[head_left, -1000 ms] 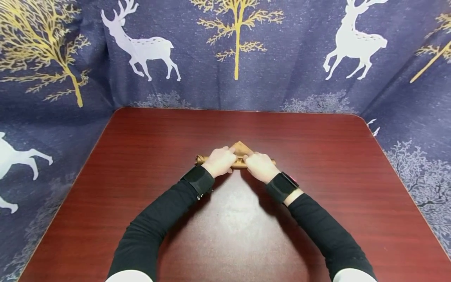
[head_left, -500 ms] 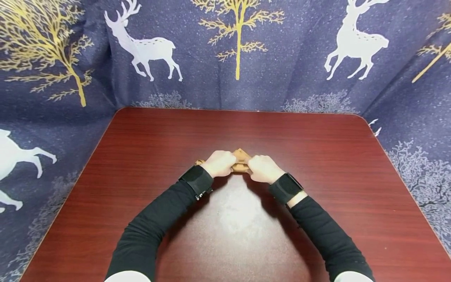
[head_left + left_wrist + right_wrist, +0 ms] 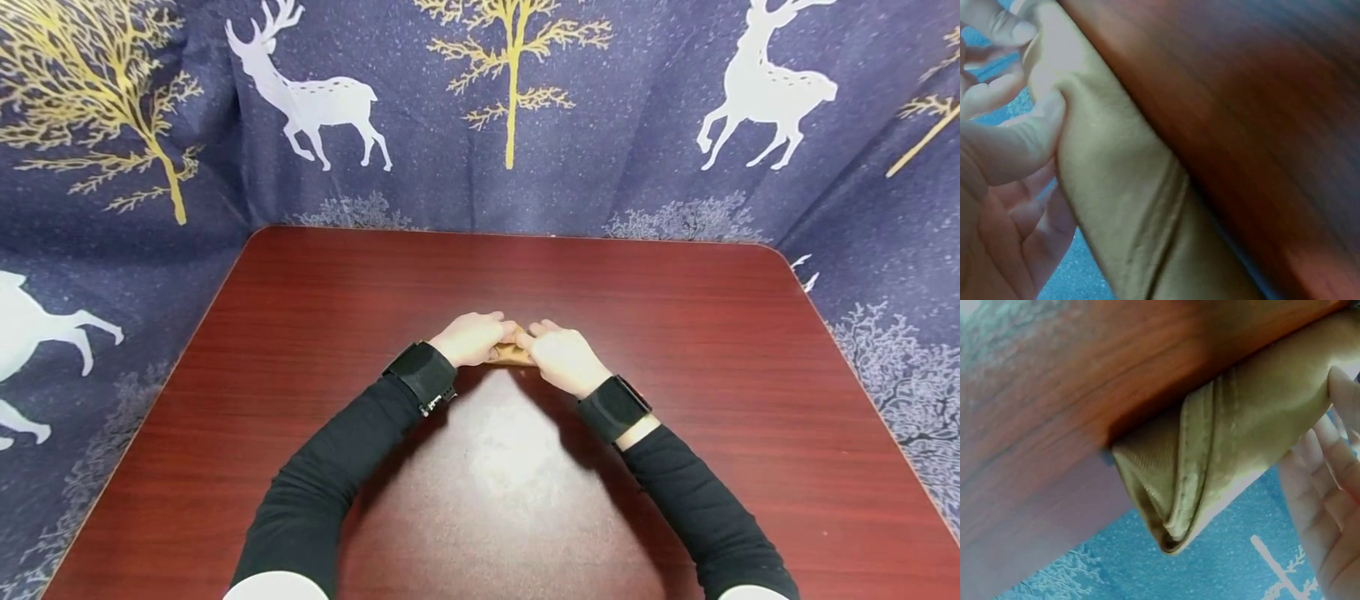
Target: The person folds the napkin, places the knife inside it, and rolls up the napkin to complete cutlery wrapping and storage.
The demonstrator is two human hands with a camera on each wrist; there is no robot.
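A tan, smooth cloth (image 3: pixel 512 357) lies rolled into a narrow tube across the table, and much of it is covered by both hands. In the left wrist view the thumb of my left hand (image 3: pixel 471 340) presses the near side of the rolled cloth (image 3: pixel 1116 162), while the other fingers go behind its upper edge. My right hand (image 3: pixel 564 358) holds the roll further right, thumb on the near side and fingers over the top. A stitched hem and a folded, layered end of the cloth (image 3: pixel 1254 419) show in the right wrist view.
The dark red wooden table (image 3: pixel 360 283) has rounded far corners. A blue curtain (image 3: pixel 420 108) with white deer and yellow trees hangs behind it and along both sides. A bright glare lies on the tabletop in front of the roll.
The pointed cloth corner beyond the roll shows less than a second ago. The hands had closed tighter around the roll half a second ago; their fingers now reach further forward over it.
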